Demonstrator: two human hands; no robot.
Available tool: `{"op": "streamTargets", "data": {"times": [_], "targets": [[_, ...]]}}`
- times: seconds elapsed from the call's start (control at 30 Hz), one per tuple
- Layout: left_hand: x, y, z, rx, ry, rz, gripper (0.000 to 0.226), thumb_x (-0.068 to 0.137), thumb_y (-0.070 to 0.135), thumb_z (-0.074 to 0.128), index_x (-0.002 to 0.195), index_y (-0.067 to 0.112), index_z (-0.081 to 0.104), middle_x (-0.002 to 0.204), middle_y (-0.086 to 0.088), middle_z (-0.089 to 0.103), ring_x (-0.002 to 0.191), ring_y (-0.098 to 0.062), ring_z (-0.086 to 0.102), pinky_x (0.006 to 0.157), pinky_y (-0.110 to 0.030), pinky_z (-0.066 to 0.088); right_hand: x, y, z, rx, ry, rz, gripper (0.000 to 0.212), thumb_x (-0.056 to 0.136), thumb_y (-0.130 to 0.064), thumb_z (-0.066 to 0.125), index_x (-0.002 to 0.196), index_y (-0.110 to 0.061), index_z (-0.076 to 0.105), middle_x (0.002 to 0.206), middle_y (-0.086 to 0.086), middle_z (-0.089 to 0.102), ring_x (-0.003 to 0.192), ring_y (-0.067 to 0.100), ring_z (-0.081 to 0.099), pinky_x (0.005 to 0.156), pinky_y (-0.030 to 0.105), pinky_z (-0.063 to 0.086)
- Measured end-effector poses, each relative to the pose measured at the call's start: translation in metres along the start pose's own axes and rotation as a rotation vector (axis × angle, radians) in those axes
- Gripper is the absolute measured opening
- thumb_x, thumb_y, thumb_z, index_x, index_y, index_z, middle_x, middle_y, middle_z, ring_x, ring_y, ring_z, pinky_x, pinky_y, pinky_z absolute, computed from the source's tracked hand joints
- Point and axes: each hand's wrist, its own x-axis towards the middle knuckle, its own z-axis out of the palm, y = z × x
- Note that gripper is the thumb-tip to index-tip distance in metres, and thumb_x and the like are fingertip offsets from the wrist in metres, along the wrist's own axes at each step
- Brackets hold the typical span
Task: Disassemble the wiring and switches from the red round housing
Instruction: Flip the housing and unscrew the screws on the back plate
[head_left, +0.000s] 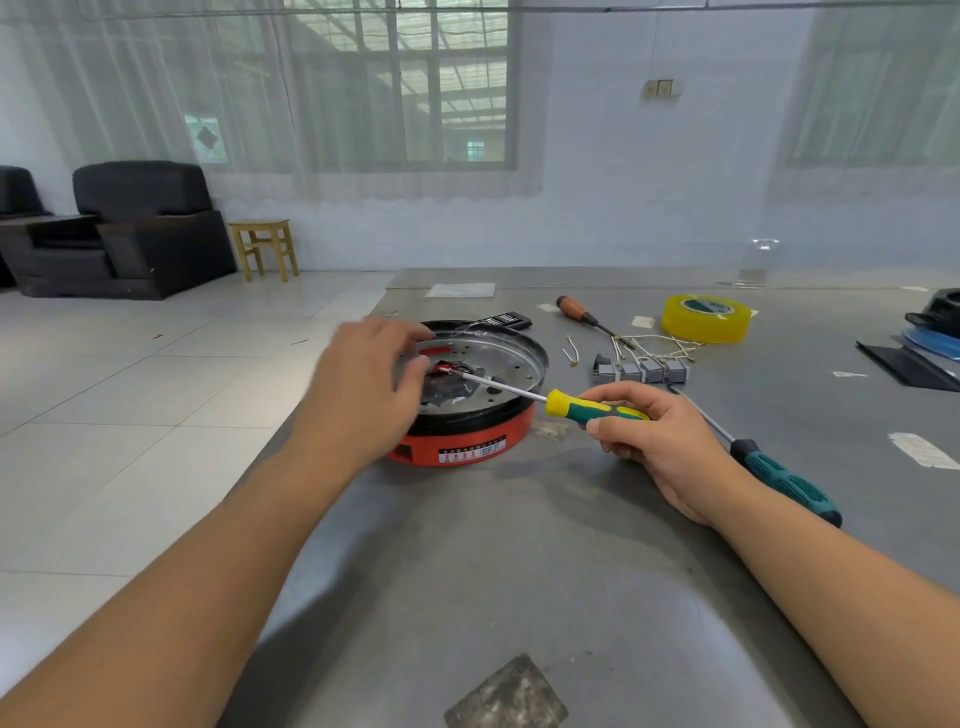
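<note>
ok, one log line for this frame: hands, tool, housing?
left hand: steadies red housing rim | right hand: grips yellow-green screwdriver, tip inside housing | removed switches: on table

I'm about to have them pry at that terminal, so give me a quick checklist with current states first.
1. Right hand has a firm grip on the yellow-green screwdriver: ok.
2. Tip at the red-wire terminal inside the red round housing: ok.
3. Left hand steadies the housing rim: ok.
4. Left fingers clear of the tip: not ok, close beside it.
5. Terminal screw loosened: cannot tell.
6. Removed switches out of the way: ok.
</note>
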Motion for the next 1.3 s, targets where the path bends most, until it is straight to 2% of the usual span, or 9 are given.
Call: {"op": "streamTargets", "data": {"times": [0.17,0.27,0.5,0.67,0.77,0.83,0.93,1.07,1.3], "targets": [[-0.002,0.013,0.019,-0.146,-0.118,0.040,0.027,0.104,0.014,0.061,0.125,0.025,0.075,0.117,0.011,0.073,0.100,0.004,0.055,0.086,0.005,0.032,-0.001,-0.001,0.000,0.035,-0.007,0.002,0.029,0.082,0.000,0.077,0.099,-0.024,0.080,0.081,0.002,0.069,0.067,0.015,0.058,0.064,0.033,0.046],[-0.002,0.012,0.021,-0.204,-0.090,-0.026,0.025,0.105,0.014,0.062,0.118,0.027,0.078,0.100,0.021,0.069,0.086,0.011,0.057,0.080,0.005,0.034,0.000,-0.001,0.001,0.037,-0.007,-0.002,0.029,0.082,0.000,0.077,0.098,-0.024,0.080,0.081,0.003,0.069,0.068,0.016,0.058,0.066,0.035,0.045],[0.000,0.004,0.010,-0.290,-0.044,-0.067,0.023,0.104,0.013,0.064,0.114,0.025,0.080,0.089,0.031,0.068,0.089,0.028,0.059,0.082,0.004,0.039,-0.001,-0.003,0.001,0.095,0.018,0.021,0.025,0.083,0.004,0.073,0.092,-0.018,0.080,0.087,0.018,0.069,0.063,0.017,0.056,0.065,0.035,0.041],[-0.002,0.006,0.010,-0.296,-0.067,-0.083,0.024,0.101,0.025,0.068,0.116,0.043,0.061,0.087,0.030,0.073,0.092,0.020,0.063,0.078,-0.002,0.044,-0.001,-0.011,0.005,0.327,0.087,0.081,0.014,0.096,-0.010,0.061,0.108,-0.007,0.066,0.094,0.017,0.075,0.064,0.020,0.056,0.066,0.033,0.040],[-0.008,0.018,0.020,-0.227,-0.079,0.006,0.014,0.100,0.033,0.070,0.107,0.035,0.058,0.085,0.031,0.069,0.075,0.017,0.063,0.069,-0.004,0.042,-0.004,-0.019,0.023,0.525,0.010,0.153,0.017,0.095,-0.010,0.055,0.112,-0.010,0.056,0.094,0.012,0.072,0.065,0.020,0.059,0.064,0.033,0.041],[-0.012,0.025,0.026,-0.194,-0.066,0.109,0.006,0.100,0.032,0.070,0.105,0.029,0.068,0.094,0.020,0.076,0.082,0.002,0.070,0.078,-0.019,0.051,-0.007,-0.022,0.037,0.587,-0.089,0.165,0.030,0.082,-0.004,0.059,0.110,-0.010,0.053,0.086,0.007,0.065,0.065,0.021,0.058,0.062,0.034,0.046],[-0.018,0.032,0.033,-0.157,-0.029,0.288,0.009,0.097,0.019,0.074,0.104,0.018,0.078,0.099,0.005,0.079,0.095,-0.022,0.072,0.088,-0.033,0.047,-0.011,-0.021,0.052,0.515,-0.143,0.115,0.029,0.076,-0.005,0.070,0.101,-0.012,0.057,0.072,0.004,0.051,0.055,0.019,0.049,0.052,0.032,0.045],[-0.023,0.036,0.040,-0.136,-0.025,0.407,0.014,0.092,0.010,0.074,0.104,0.014,0.081,0.101,0.000,0.076,0.097,-0.023,0.068,0.085,-0.041,0.053,-0.014,-0.013,0.060,0.234,-0.082,0.021,0.010,0.088,-0.019,0.078,0.083,-0.019,0.069,0.060,0.002,0.049,0.040,0.015,0.041,0.041,0.025,0.037],[-0.027,0.045,0.038,-0.228,-0.048,0.401,0.026,0.089,0.017,0.068,0.115,0.017,0.070,0.091,0.006,0.075,0.091,-0.011,0.059,0.078,-0.024,0.043,-0.021,-0.012,0.064,0.149,-0.049,-0.039,0.015,0.086,-0.028,0.081,0.084,-0.017,0.071,0.071,0.002,0.066,0.041,0.017,0.045,0.042,0.028,0.041]]}}
